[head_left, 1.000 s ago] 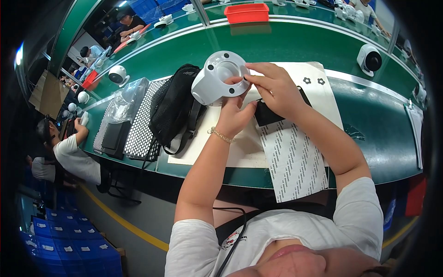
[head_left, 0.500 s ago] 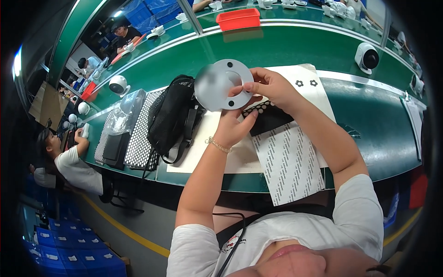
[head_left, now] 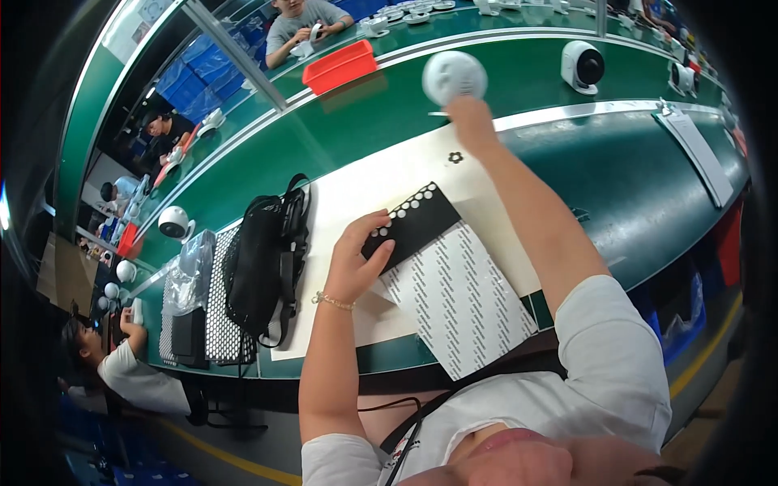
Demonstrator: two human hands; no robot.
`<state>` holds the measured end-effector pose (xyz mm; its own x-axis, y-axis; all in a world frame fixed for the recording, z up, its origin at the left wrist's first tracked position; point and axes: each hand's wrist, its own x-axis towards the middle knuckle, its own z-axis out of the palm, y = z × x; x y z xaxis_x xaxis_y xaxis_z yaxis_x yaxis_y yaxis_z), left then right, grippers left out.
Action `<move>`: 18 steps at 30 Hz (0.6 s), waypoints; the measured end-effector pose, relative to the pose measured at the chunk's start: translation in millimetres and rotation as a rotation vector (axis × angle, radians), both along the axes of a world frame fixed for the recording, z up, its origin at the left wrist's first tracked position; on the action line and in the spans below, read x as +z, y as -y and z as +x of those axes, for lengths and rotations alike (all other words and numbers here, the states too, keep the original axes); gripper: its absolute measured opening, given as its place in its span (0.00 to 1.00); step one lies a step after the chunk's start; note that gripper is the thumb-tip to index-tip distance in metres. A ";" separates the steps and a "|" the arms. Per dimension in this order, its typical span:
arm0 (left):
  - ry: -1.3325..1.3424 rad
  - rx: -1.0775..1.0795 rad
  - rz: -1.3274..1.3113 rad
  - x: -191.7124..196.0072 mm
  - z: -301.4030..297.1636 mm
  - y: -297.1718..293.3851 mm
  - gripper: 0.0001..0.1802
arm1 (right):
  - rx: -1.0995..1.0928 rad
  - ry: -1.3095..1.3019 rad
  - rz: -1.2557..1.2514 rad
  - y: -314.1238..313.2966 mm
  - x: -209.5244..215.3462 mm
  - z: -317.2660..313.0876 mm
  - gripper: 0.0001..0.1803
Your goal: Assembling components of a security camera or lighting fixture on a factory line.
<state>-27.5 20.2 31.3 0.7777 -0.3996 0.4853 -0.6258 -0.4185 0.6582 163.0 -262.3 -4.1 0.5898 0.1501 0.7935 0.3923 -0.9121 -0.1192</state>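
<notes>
White camera housing (head_left: 455,77): out at the far side of the table (head_left: 632,186), in the right hand, blurred; from where I stand I can't tell whether it touches the tabletop.
Right hand (head_left: 472,121): fingers clamped on the housing's near edge, arm stretched well forward; the fingertips are lost in the blur.
Left hand (head_left: 354,263): thumb and fingers apart, resting on the left end of the black pad sheet (head_left: 425,231).
Pad sheet: a row of white circles runs along its far edge, which I take for spots where pads have been lifted; the wider black part looks unused.
Progress: that row seems to be the part done, the plain black stretch the part left; whether the housing itself is finished, I can't make out.
Under the sheet: white backing paper (head_left: 466,304) with repeated print, poking past the table's near edge.
Cream board: one black flower-shaped piece (head_left: 455,158) lies on it, near the right forearm.
Red bin (head_left: 340,69): beyond the frame rail; whatever it holds doesn't show.
Clear plastic bag (head_left: 194,271): crumpled, left of the black mesh bag (head_left: 251,267), contents unclear.
Blue crates (head_left: 182,81): stacked in the background, plastic over them.
</notes>
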 end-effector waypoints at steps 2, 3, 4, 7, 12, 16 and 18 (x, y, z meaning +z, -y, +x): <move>-0.019 -0.001 0.004 3.3 -1.5 5.2 0.16 | -0.286 -0.056 -0.012 26.1 -16.7 7.8 0.08; 0.007 -0.008 -0.014 0.4 -0.5 2.0 0.16 | -0.317 -0.085 0.012 22.9 -19.8 8.2 0.10; 0.003 -0.009 -0.013 0.1 -0.3 -1.7 0.16 | -0.349 -0.115 0.035 18.7 -22.4 9.6 0.11; -0.021 0.012 -0.008 1.2 -1.2 -2.1 0.16 | -0.426 -0.431 0.077 17.4 -21.4 14.4 0.13; 0.008 0.003 -0.009 2.1 -0.5 -2.6 0.15 | -0.229 -0.234 0.116 8.8 -32.8 9.9 0.13; 0.008 0.057 -0.141 -0.2 -2.2 -3.7 0.13 | 0.068 -0.213 0.107 -28.3 -20.5 -16.3 0.13; 0.159 0.077 -0.260 0.7 -0.2 -6.4 0.09 | 0.153 -0.269 0.105 -46.2 -13.7 -31.0 0.13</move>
<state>-27.6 26.6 32.0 0.7069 -0.1891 0.6816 -0.7026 -0.2988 0.6458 132.0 -216.1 -17.8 0.7574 0.1785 0.6281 0.4656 -0.8220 -0.3278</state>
